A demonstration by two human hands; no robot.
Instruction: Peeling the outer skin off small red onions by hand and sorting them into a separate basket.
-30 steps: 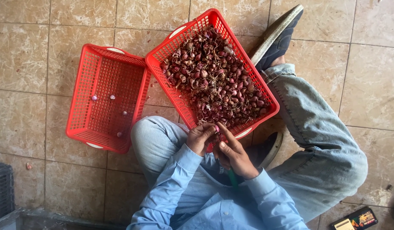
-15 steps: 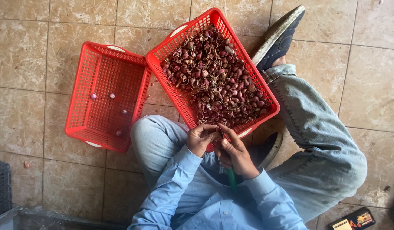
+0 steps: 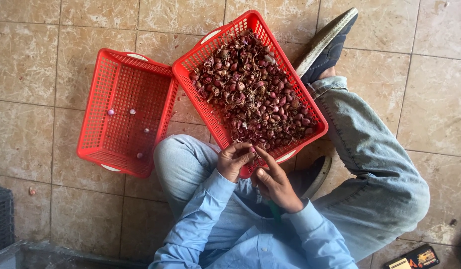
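A red plastic basket [image 3: 188,65] is heaped with unpeeled shallots [image 3: 255,94] and rests tilted against my knee. At its near rim my left hand [image 3: 233,162] pinches a single shallot [image 3: 251,149] in its fingertips. My right hand [image 3: 278,185] sits against it, thumb stretched toward the shallot and fingers closed round a green-handled tool [image 3: 275,213]. The blade is hidden. A second red basket [image 3: 98,99] lies to the left and holds only a few small peeled shallots [image 3: 132,111].
I sit on a beige tiled floor [image 3: 36,60] in jeans, with a dark shoe [image 3: 330,42] past the full basket. A dark crate [image 3: 1,219] stands at the lower left. One loose shallot [image 3: 31,191] lies on the tiles, and a small printed box [image 3: 415,259] is at the bottom right.
My hands stay at the basket's near rim; the fingers have shifted slightly round the shallot. The baskets have not moved.
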